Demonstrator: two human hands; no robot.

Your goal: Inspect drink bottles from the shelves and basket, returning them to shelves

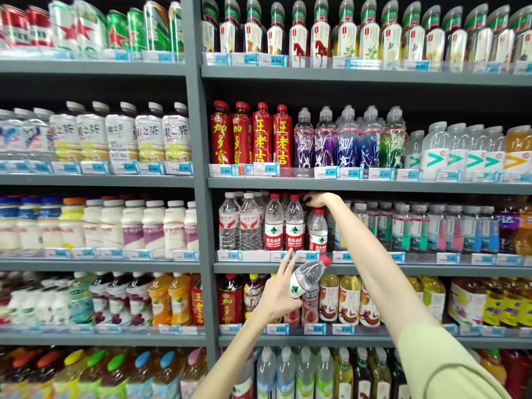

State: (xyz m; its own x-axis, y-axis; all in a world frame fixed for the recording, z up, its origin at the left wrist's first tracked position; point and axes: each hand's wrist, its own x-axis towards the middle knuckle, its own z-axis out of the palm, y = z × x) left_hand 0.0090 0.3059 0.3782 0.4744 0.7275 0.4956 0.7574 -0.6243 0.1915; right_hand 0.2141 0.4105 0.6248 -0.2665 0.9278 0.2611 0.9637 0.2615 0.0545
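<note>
My left hand [277, 295] grips a clear water bottle [310, 275] with a red cap and a red, white and green label. The bottle is tilted, its cap pointing up to the right, in front of the shelf edge. Some fingers of that hand stretch upward, off the bottle. Above, my right hand [321, 198] reaches into the shelf, over and behind a red-capped water bottle [318, 230] at the front. Its fingertips are in the dark gap, so what they touch is hidden. Two more red-capped water bottles, one of them this bottle [294, 221], stand upright to the left.
Clear white-capped bottles [250, 221] stand left of the red-capped ones; pink and blue drinks [436, 228] are on the right. Close above my right hand runs the upper shelf edge [366, 187]. A grey upright post [202, 194] divides the shelving. Tea bottles [349, 299] fill the shelf below.
</note>
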